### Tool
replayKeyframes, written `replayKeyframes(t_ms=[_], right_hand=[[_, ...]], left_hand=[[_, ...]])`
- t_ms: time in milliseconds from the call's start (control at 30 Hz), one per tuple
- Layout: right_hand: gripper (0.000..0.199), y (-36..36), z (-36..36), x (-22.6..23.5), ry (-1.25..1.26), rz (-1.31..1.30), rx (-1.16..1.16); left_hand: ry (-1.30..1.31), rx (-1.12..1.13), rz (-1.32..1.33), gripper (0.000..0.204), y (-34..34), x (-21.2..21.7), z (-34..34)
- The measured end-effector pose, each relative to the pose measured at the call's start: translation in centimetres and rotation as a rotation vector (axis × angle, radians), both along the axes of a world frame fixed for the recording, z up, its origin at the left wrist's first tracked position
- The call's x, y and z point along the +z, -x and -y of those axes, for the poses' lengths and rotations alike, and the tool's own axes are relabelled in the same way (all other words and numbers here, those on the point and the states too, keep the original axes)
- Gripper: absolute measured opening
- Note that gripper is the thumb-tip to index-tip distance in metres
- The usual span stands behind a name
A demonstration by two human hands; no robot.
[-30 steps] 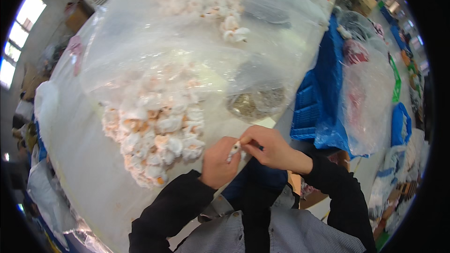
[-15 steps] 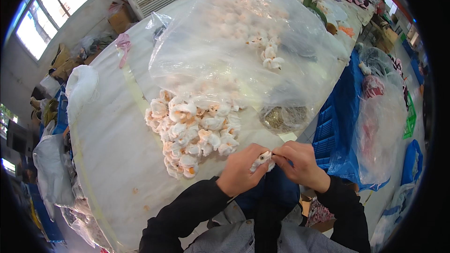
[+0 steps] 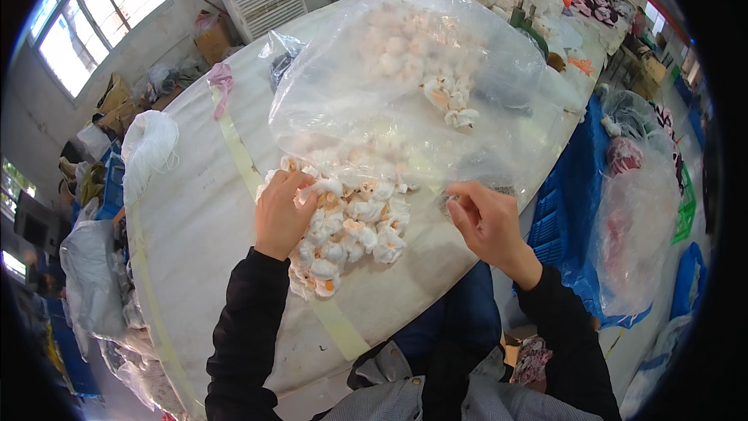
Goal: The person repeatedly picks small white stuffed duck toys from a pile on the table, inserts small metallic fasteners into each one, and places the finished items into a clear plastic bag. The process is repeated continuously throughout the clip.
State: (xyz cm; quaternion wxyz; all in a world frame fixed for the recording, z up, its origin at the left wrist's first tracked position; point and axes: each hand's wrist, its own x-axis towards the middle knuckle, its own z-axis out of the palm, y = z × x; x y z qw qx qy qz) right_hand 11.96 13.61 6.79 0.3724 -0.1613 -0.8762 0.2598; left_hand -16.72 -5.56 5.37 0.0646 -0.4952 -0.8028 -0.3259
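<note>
My left hand [image 3: 284, 214] is at the left side of a heap of small white plush pieces [image 3: 358, 226] with orange patches. Its thumb and forefinger close around a white plush piece [image 3: 328, 186] at the heap's upper part. Farther right, my right hand [image 3: 491, 226] hovers by the table's edge, over a small clear bag [image 3: 499, 188] of dark bits that it partly covers. Its fingers are curled with the thumb drawn near them; whatever they pinch is too small to make out.
A big clear plastic bag [image 3: 343, 101] of similar pieces lies beyond the heap on the pale-covered table [image 3: 210, 265]. Blue crates [image 3: 549, 214] and a bagged bundle [image 3: 635, 226] stand to the right. White threads [image 3: 148, 148] hang at the left edge.
My hands have parted. They held a white plush head with an eye near the table's front edge; the left has moved left to the heap, the right up to the small bag.
</note>
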Motion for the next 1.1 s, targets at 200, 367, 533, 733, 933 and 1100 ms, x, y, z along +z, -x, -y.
replayKeyframes(t_ms=[200,367,533,733,933,1100], right_hand=[[0.023,-3.0,0.6,-1.5,0.153,0.005,0.151],[0.04,-1.8,3.0,-1.1,0.38,-0.127,0.278],[0.048,-1.8,4.0,-3.7,0.316,-0.217,0.2],[0.046,-4.5,3.9,-5.6,0.065,-0.24,0.056],[0.042,-6.8,4.1,-6.0,0.137,-0.21,-0.032],[0.042,-7.3,5.0,-6.7,0.257,-0.254,-0.108]], left_hand=[[-0.162,-0.143,0.318,0.012,-4.0,4.7,-0.3],[-0.253,-0.281,0.52,0.014,-9.4,3.1,-0.9],[-0.205,-0.439,0.416,0.023,-13.1,0.1,-3.2],[-0.203,-0.56,0.231,0.031,-14.9,-1.6,-5.9],[-0.198,-0.587,0.189,0.037,-16.3,-2.5,-7.0],[-0.191,-0.668,0.518,0.037,-16.8,-4.9,-7.3]])
